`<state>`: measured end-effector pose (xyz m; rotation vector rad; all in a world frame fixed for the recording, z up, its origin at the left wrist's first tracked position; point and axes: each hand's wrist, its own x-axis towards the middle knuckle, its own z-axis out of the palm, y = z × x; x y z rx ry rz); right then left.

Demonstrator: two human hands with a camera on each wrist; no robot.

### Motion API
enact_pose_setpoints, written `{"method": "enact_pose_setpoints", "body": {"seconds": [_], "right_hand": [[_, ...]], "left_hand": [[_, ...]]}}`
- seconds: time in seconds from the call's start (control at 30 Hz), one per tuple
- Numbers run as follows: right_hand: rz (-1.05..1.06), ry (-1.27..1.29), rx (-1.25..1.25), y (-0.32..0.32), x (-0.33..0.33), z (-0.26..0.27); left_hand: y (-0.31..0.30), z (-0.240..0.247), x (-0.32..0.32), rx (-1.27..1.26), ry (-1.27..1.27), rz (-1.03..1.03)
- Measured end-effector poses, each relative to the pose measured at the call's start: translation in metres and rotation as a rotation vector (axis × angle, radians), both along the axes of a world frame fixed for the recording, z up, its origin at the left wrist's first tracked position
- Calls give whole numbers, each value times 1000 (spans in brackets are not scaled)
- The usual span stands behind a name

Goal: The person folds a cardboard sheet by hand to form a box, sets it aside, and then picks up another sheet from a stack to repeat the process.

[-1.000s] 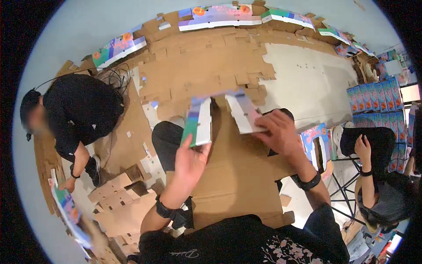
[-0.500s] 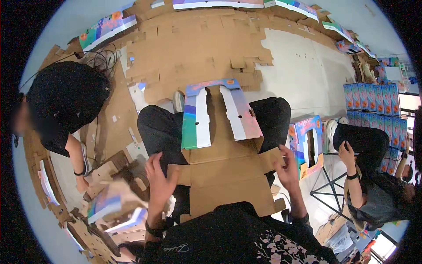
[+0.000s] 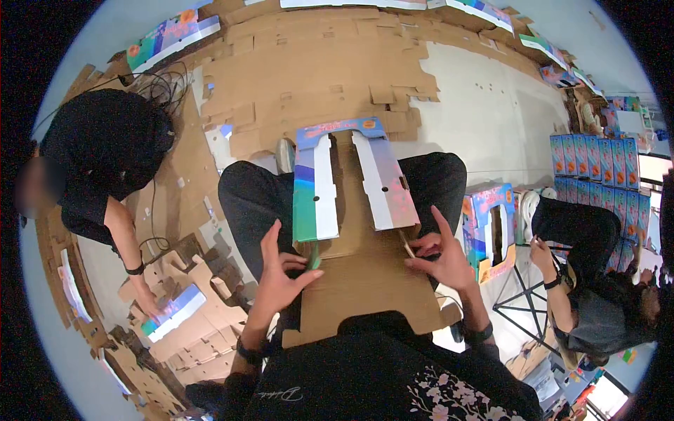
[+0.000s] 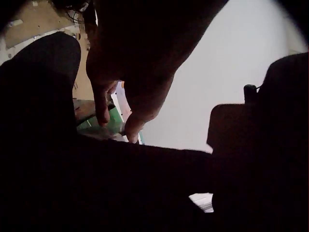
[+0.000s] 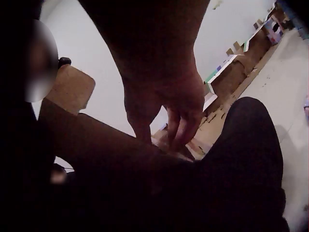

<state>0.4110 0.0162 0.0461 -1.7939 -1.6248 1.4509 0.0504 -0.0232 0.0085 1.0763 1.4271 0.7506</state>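
Note:
A partly folded cardboard box (image 3: pixel 337 281) lies across the person's lap, its printed sides (image 3: pixel 306 203) standing up around a long opening and its brown flap toward the body. At the box's left corner the left hand (image 3: pixel 282 270) pinches a small side flap (image 3: pixel 314 257) between thumb and fingers. On the opposite corner the right hand (image 3: pixel 444 259) pinches the other side flap between thumb and curled fingers, index finger extended. Both wrist views are dark; the left hand (image 4: pixel 128 92) is over a green printed part, the right hand (image 5: pixel 166 101) over brown card.
Another person (image 3: pixel 105 154) at the left touches a printed piece (image 3: pixel 175 312) on stacked cardboard. A formed box (image 3: pixel 488 235) stands right of the lap, near a seated person (image 3: pixel 611 309). Printed boxes (image 3: pixel 597 161) are stacked at the far right. Flattened cardboard (image 3: pixel 281 70) covers the floor ahead.
Both hands let go of the box's printed sides, moved back toward the body, and now pinch the side flaps, which have been turned upward. The person at left moved a printed piece onto the stack.

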Motion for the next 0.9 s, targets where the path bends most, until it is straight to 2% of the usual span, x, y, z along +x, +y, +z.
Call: {"method": "enact_pose_setpoints", "body": {"seconds": [0.07,0.17,0.2,0.3,0.33,0.43,0.47,0.57,0.6,0.67,0.7,0.73,0.8,0.83,0.87,0.9], "right_hand": [[34,-84,-67,23,-9,8],[309,-381,-160,56,-4,-7],[358,-178,-75,64,3,-18],[529,-329,37,88,6,-31],[545,-391,30,91,2,-30],[510,-345,79,83,4,-30],[514,-303,5,80,7,-27],[323,-94,144,54,5,-20],[346,-102,7,51,0,-4],[319,-39,-29,41,-1,-11],[305,-9,-43,37,-2,-16],[273,183,0,31,0,-35],[337,50,134,36,6,-51],[368,-18,199,38,9,-60],[200,122,85,38,11,-73],[92,276,-45,42,7,-72]], "left_hand": [[9,-30,-5,-60,54,-34],[45,-31,-6,-281,72,-199],[50,-33,-6,-229,164,-242],[62,-44,-5,-69,444,-358],[61,-46,-3,67,388,-304],[54,-38,-5,49,407,-271],[46,-48,-9,195,263,-214],[39,-14,-8,89,207,-149],[35,-8,-10,103,240,-140],[33,12,-15,126,256,-186],[34,4,-19,189,235,-193],[34,-5,-23,252,215,-202],[40,-17,-29,299,202,-210],[44,-24,-31,185,163,-185],[50,-25,-31,72,128,-156],[57,-50,-31,245,96,-120]]}}
